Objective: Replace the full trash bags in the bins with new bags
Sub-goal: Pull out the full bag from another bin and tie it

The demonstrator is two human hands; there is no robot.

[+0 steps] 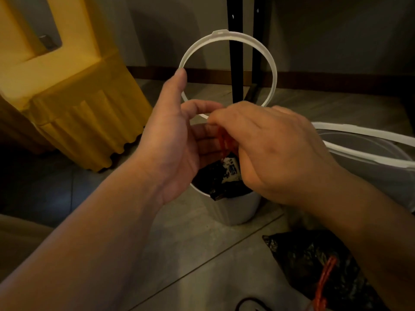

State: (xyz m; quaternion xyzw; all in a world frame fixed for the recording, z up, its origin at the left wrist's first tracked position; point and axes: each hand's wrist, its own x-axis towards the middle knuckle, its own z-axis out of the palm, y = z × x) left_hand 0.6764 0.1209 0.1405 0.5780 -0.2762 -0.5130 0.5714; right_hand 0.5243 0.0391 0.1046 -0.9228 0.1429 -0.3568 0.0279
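Now we are at the step of getting the full bag (217, 180) out of the small bin (233, 209). Our left hand (170, 135) grips the white ring (272, 70) above it, while our right hand (274, 144) pinches the bag's red drawstring (224, 140). Next, we judge, the string needs a steady upward pull to cinch the bag and lift it clear of the rim.

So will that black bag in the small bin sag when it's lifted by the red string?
Probably sags: the black bag looks thin and crumpled in the white bin. The red drawstring, pinched by the right hand, would likely cinch its mouth shut. Weight unclear; contents are hidden.
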